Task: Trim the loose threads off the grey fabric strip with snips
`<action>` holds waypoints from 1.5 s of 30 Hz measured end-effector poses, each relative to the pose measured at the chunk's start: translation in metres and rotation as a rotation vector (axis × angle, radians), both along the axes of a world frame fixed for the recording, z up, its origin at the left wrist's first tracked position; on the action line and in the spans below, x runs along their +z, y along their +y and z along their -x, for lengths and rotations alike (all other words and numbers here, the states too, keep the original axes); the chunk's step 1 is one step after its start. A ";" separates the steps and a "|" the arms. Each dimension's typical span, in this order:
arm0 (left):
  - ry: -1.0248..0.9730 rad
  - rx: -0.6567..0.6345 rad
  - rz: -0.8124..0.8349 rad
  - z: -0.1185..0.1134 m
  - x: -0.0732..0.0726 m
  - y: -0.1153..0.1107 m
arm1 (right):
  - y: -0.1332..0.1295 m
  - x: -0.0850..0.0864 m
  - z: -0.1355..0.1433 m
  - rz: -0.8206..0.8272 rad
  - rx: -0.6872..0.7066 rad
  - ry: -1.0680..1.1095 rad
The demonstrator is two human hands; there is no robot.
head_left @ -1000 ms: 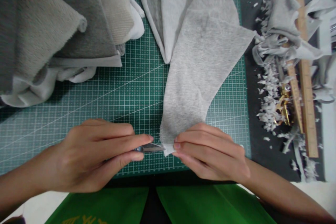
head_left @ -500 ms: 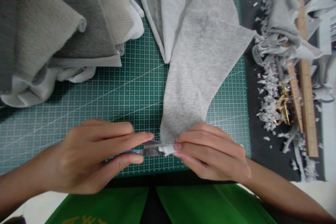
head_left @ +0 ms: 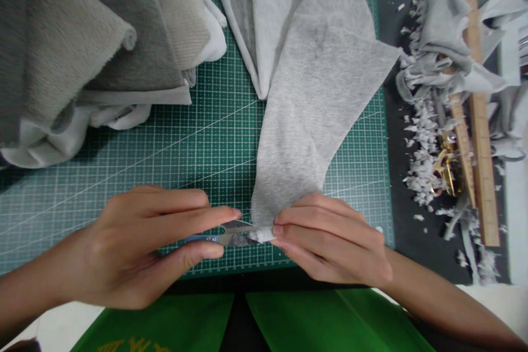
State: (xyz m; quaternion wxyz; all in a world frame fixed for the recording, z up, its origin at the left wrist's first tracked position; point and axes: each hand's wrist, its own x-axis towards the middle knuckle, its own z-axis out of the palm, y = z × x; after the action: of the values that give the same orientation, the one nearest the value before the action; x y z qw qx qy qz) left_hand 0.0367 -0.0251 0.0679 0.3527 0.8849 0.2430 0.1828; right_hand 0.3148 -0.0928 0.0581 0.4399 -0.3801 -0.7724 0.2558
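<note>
My left hand [head_left: 152, 245] is closed around small thread snips [head_left: 231, 238] with a blue handle, its fingers along one blade and the thumb below. The snips' tips meet the edge of a light grey knit fabric piece [head_left: 301, 121] at a whitish folded corner. My right hand [head_left: 334, 239] pinches that lower end of the fabric between thumb and fingers, just right of the blades. The fabric stretches away from me, wide and folded at the far end. Part of the snips is hidden inside my left hand.
A green cutting mat [head_left: 198, 143] lies under the work. Folded grey and beige fabrics [head_left: 132, 27] are heaped at the left. To the right are fabric scraps [head_left: 427, 148], wooden rulers [head_left: 484, 165] and gold-handled scissors [head_left: 445, 170]. A green apron [head_left: 330, 319] shows below.
My left hand and the snips have shifted very slightly left. My right hand and the fabric have stayed nearly the same.
</note>
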 end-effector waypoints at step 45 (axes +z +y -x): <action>-0.024 0.008 -0.039 -0.001 -0.003 -0.003 | -0.001 0.001 0.000 -0.025 -0.033 -0.049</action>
State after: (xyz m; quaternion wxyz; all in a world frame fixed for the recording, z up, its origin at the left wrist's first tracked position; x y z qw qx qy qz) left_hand 0.0381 -0.0284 0.0645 0.3377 0.8883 0.2388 0.1996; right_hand 0.3147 -0.0933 0.0593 0.4299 -0.3933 -0.7796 0.2293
